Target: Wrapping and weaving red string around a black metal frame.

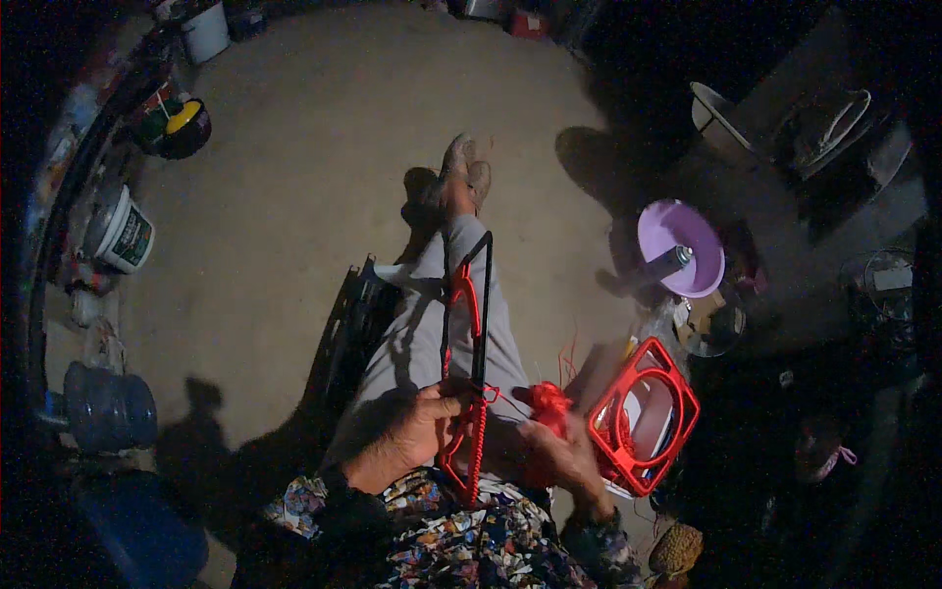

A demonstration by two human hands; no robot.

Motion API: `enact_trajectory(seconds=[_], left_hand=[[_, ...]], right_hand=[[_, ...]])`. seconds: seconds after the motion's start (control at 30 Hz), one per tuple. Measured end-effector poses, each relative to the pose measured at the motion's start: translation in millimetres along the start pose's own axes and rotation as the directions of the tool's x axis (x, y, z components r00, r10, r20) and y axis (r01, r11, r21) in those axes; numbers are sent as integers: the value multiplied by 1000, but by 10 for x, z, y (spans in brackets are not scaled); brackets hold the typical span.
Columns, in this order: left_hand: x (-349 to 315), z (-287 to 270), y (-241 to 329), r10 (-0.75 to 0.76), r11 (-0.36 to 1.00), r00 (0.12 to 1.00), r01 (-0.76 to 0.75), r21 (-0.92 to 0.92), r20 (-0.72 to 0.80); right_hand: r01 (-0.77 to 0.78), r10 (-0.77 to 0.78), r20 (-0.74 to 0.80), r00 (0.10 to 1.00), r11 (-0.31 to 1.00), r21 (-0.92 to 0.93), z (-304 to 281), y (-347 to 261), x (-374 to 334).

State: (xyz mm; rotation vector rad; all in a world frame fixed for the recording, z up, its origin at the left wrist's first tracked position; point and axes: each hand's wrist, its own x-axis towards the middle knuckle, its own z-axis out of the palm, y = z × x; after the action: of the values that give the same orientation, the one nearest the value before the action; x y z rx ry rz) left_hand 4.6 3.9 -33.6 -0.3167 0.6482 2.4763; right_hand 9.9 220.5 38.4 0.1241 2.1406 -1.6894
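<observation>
Across my lap lies a narrow black frame (pixel 480 324), with red cord (pixel 478 442) wound tightly along its near part and a looser red piece (pixel 464 290) farther up. My left hand (pixel 424 424) is closed round the frame's left side, about its middle. To the right, my right hand (pixel 561 450) is closed beside a loose bundle of red cord (pixel 549 404). A thin strand stretches between the frame and this hand. The fingertips of my right hand are partly hidden by the bundle and dim light.
On my right stands a red plastic holder (pixel 654 353) with a round opening and items inside. Beyond it, a purple basin (pixel 655 231) holds a can (pixel 675 258). A black folded object (pixel 365 304) lies left of my legs. A white bucket (pixel 128 234) and water jug (pixel 113 404) line the left.
</observation>
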Motion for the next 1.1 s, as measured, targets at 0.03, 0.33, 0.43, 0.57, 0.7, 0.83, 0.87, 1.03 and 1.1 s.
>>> enact_trajectory(seconds=[0.03, 0.33, 0.43, 0.57, 0.7, 0.83, 0.87, 1.03, 1.1], left_hand=[[8, -6, 0, 0, 1000, 1000, 0, -7, -3], [-11, 6, -4, 8, 984, 992, 14, -176, 124], [9, 17, 32, -16, 951, 971, 89, -295, 239], [64, 0, 67, -24, 967, 977, 76, -242, 212], [90, -58, 70, -4, 982, 984, 37, -183, 177], [39, 15, 172, 112, 982, 993, -107, 153, -24], [8, 73, 228, 221, 948, 974, -201, 248, -56], [-298, 432, 564, 600, -1, 656, -571, 821, 457], [-347, 575, 542, 528, -150, 683, -510, 847, 505]], right_hand=[[-4, 2, 40, 999, 998, 60, 88, -18, 56], [61, -52, -65, 996, 989, 134, 269, -574, -57], [125, -137, 56, 989, 975, 183, 359, -720, -87], [146, -175, 267, 948, 981, 125, 575, -728, -33], [140, -145, 348, 926, 989, 39, 526, -787, -82], [312, -235, 233, 944, 868, -388, 160, -947, -160], [230, -187, 167, 968, 928, -294, 103, -975, -186], [167, -157, -125, 980, 983, 76, -14, -1028, -140], [106, -104, -35, 994, 994, 34, -68, -1047, -135]])
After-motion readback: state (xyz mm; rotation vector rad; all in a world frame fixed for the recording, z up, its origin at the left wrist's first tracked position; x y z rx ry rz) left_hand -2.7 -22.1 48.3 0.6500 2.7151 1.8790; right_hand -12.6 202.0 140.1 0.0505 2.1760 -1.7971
